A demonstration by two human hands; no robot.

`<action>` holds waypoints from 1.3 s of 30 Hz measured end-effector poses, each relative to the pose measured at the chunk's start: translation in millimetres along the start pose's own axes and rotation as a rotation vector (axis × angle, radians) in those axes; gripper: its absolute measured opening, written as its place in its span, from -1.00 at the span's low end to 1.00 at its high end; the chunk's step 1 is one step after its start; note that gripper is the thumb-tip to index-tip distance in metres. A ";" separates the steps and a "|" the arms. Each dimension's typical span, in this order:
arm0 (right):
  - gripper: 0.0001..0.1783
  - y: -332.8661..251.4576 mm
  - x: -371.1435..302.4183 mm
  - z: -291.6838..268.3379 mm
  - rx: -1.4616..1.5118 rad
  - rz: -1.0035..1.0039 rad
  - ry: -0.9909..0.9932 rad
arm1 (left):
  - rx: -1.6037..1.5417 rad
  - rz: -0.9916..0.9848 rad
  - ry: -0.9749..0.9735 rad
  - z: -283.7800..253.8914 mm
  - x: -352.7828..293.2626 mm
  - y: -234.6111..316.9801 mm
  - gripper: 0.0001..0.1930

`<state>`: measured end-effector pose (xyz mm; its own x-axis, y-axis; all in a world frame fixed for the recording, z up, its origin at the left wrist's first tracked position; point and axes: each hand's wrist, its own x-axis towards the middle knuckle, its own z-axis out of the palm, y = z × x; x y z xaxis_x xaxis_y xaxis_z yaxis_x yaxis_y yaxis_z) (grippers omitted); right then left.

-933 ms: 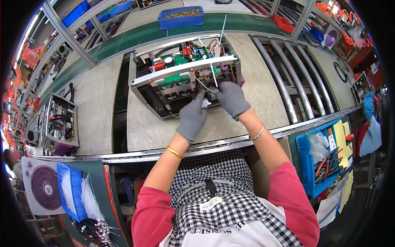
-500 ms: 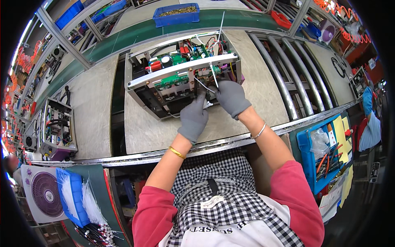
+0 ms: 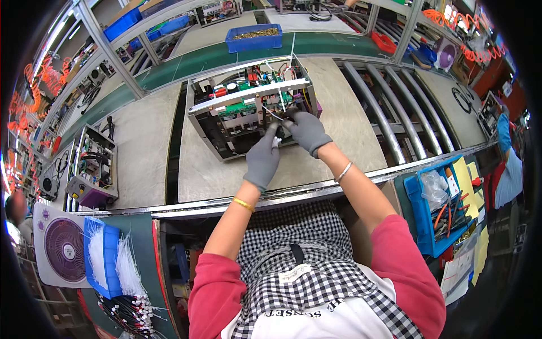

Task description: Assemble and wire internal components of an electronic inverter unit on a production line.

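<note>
An open metal chassis (image 3: 210,105) with green circuit boards (image 3: 234,109) stands tilted on the bench in front of me. My right hand (image 3: 309,133), in a grey glove with dark fingertips, is closed at its near side, pinching a thin white cable tie (image 3: 272,113) that loops out of the chassis. Beside it, my left hand (image 3: 263,161), also gloved, has its fingers bent against the lower front of the chassis. A small white piece (image 3: 276,142) shows at its fingers; what they grip is partly hidden. Another white tie (image 3: 293,45) sticks up from the wiring.
Metal rollers (image 3: 378,107) lie right of the bench plate. A second open unit (image 3: 93,164) stands at left. Beyond the chassis, a blue bin of brass-coloured parts (image 3: 254,40) sits by the green belt. Cable ties (image 3: 129,268) hang lower left; a blue tool tray (image 3: 432,226) is lower right.
The view has shifted, so the bench and chassis sit differently in the picture. Both hands stay at the chassis's near side, with the right hand slightly closer to the left.
</note>
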<state>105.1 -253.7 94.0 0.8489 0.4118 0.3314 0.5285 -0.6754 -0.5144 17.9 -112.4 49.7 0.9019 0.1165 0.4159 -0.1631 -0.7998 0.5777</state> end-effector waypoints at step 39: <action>-0.74 -23.8 -13.3 6.7 0.592 0.060 0.381 | -0.075 -0.053 0.273 -165.1 108.2 -49.7 -0.68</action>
<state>81.3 -239.0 96.5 0.8707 0.0685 0.4870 0.4902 -0.1992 -0.8485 57.5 37.1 182.0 0.7710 0.3195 0.5510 -0.1566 -0.7435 0.6502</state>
